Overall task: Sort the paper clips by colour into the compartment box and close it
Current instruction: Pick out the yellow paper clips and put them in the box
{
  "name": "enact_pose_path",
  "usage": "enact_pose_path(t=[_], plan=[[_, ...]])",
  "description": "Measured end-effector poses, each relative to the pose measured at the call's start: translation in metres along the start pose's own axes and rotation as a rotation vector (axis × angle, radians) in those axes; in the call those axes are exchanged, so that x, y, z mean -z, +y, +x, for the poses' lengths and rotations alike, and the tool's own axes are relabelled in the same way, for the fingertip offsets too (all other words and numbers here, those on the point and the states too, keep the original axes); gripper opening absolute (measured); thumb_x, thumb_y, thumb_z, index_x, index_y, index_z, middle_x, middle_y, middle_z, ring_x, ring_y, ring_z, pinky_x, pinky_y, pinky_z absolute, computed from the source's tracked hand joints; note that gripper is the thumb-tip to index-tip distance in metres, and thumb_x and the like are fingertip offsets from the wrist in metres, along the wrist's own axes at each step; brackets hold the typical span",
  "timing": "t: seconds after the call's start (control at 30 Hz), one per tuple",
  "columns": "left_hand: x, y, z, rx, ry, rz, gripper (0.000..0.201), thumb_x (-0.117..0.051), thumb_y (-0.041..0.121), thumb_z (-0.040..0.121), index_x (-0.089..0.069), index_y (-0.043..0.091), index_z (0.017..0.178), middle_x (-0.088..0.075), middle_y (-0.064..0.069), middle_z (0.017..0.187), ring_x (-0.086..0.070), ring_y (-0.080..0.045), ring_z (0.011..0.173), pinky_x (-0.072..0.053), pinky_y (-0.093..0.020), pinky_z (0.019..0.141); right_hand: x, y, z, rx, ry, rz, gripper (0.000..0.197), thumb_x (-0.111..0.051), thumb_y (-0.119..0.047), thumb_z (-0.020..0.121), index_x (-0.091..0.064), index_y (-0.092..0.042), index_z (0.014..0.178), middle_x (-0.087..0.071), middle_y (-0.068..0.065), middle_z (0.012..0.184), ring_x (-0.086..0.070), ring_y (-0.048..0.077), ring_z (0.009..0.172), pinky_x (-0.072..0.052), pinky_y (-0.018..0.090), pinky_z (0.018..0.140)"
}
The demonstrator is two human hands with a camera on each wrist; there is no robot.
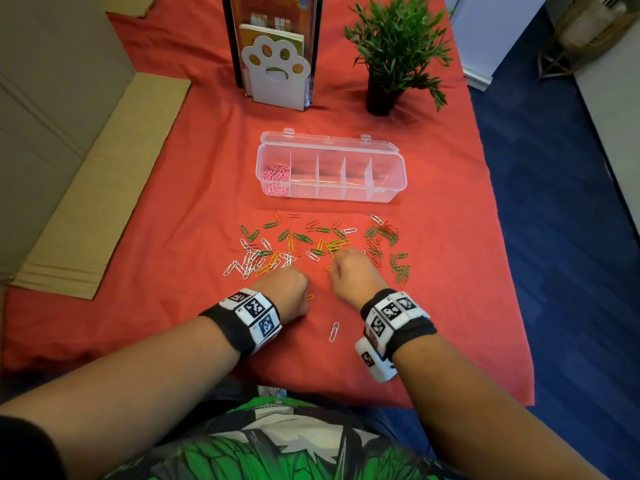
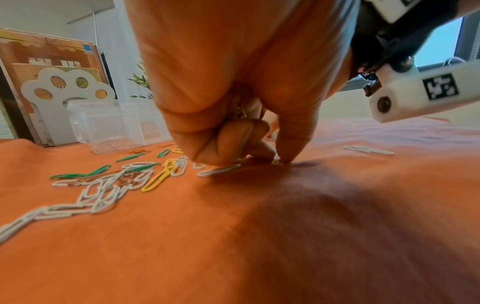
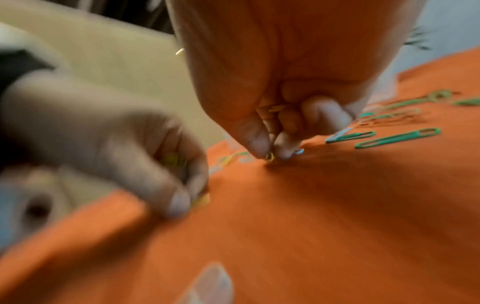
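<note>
Both hands are low over the red cloth [image 1: 173,237]. The left hand [image 1: 289,289] and the right hand [image 1: 349,271] each pinch yellow clips [image 3: 269,157]. The loose clips [image 1: 311,244] lie before the open compartment box [image 1: 330,168], near a plant [image 1: 394,53] and bookend [image 1: 275,71].

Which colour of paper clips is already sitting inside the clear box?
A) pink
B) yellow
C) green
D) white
A: the pink paper clips fill the leftmost compartment of the open compartment box, while the green, white and yellow ones lie loose on the red cloth.
</note>
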State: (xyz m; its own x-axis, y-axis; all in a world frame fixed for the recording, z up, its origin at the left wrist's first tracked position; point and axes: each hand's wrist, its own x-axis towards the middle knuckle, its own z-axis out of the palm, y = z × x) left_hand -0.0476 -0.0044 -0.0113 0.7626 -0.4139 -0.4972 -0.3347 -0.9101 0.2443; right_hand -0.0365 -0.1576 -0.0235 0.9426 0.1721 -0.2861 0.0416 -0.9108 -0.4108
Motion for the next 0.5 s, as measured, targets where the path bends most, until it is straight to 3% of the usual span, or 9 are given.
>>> enact_pose_path(t=[0.1,0.17,0.23,0.3,0.4,0.5], plan=[[-0.001,-0.001,-0.001,-0.002,-0.012,-0.010,0.023,-0.049,0.020,0.078,-0.066,0.009,0.090,-0.067,-0.013,0.096,-0.062,-0.033,0.092,-0.053,-0.037,0.079,0.015,0.007,0.006,-0.212,-0.016,0.429,0.017,-0.052,-0.007,0.084,-0.053,-0.020,0.074,-0.062,0.005,0.079,-0.057,0.016,0.073,-0.042,0.024,0.069],[-0.001,-0.002,-0.002,0.006,-0.007,-0.043,0.019,-0.051,0.019,0.078,-0.064,0.011,0.089,-0.066,-0.011,0.098,-0.062,-0.031,0.092,-0.051,-0.034,0.077,0.023,0.009,0.009,-0.323,0.010,0.751,0.021,-0.051,0.000,0.083,-0.053,-0.021,0.079,-0.058,0.001,0.069,-0.050,0.006,0.051,-0.039,0.016,0.049],[-0.001,-0.003,-0.004,0.005,0.041,-0.091,0.016,-0.056,0.021,0.078,-0.058,0.012,0.092,-0.062,-0.008,0.104,-0.060,-0.028,0.095,-0.046,-0.031,0.076,0.032,0.010,0.010,-0.392,0.028,1.017,0.026,-0.044,0.005,0.085,-0.056,-0.017,0.092,-0.050,-0.001,0.065,-0.038,0.004,0.041,-0.026,0.015,0.036],[-0.001,-0.005,-0.006,0.016,0.090,-0.130,0.022,-0.061,0.026,0.079,-0.056,0.014,0.098,-0.059,-0.007,0.108,-0.058,-0.027,0.099,-0.043,-0.029,0.077,0.041,0.011,0.013,-0.452,0.034,1.271,0.026,-0.039,0.005,0.086,-0.056,-0.015,0.087,-0.044,0.000,0.063,-0.038,0.004,0.039,-0.028,0.016,0.036],[-0.002,-0.008,-0.008,0.038,0.114,-0.145,0.028,-0.064,0.031,0.079,-0.057,0.014,0.100,-0.059,-0.009,0.111,-0.058,-0.027,0.102,-0.044,-0.031,0.081,0.049,0.010,0.017,-0.566,-0.007,1.556,0.020,-0.042,-0.008,0.092,-0.053,-0.011,0.075,-0.043,0.001,0.062,-0.047,0.008,0.043,-0.040,0.017,0.039],[-0.003,-0.014,-0.008,0.080,0.121,-0.179,0.032,-0.066,0.036,0.078,-0.059,0.015,0.100,-0.058,-0.007,0.110,-0.058,-0.027,0.101,-0.045,-0.032,0.081,0.048,0.006,0.023,-0.582,-0.033,1.438,0.018,-0.047,-0.010,0.090,-0.054,-0.013,0.074,-0.040,-0.002,0.063,-0.036,0.008,0.048,-0.034,0.016,0.038]])
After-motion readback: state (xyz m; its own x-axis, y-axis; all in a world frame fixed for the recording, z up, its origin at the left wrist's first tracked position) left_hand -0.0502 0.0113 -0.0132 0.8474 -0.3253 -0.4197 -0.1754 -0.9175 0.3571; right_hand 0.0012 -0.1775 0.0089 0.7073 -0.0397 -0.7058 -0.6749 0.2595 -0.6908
